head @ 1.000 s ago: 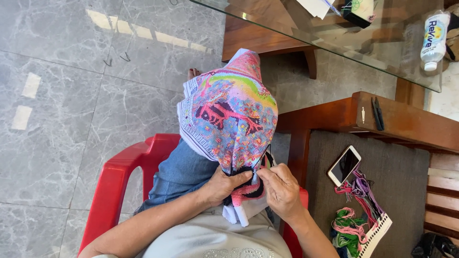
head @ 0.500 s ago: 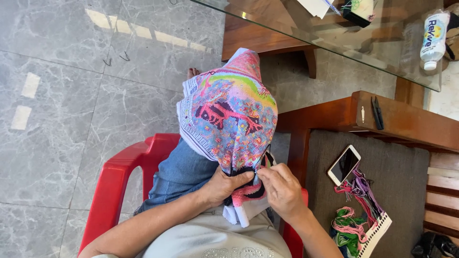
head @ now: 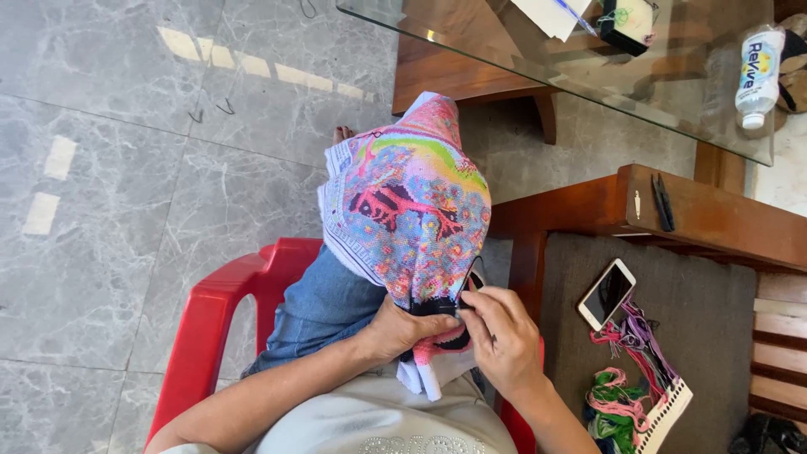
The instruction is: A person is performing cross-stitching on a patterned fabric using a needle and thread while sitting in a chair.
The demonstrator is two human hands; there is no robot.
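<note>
Head view: left hand (head: 402, 328) grips embroidery cloth's (head: 408, 210) lower edge; right hand (head: 500, 332) pinches black thread (head: 467, 277).

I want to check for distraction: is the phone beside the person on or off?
Off, it seems: the phone lies face up on the dark seat cushion with a dark, blank screen.

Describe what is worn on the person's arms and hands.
Both forearms are bare: no sleeves reach them, and no gloves, watch or bracelet show. I can make out no rings on the left hand or the right hand. A pale grey top with small studs covers the torso below.
</note>
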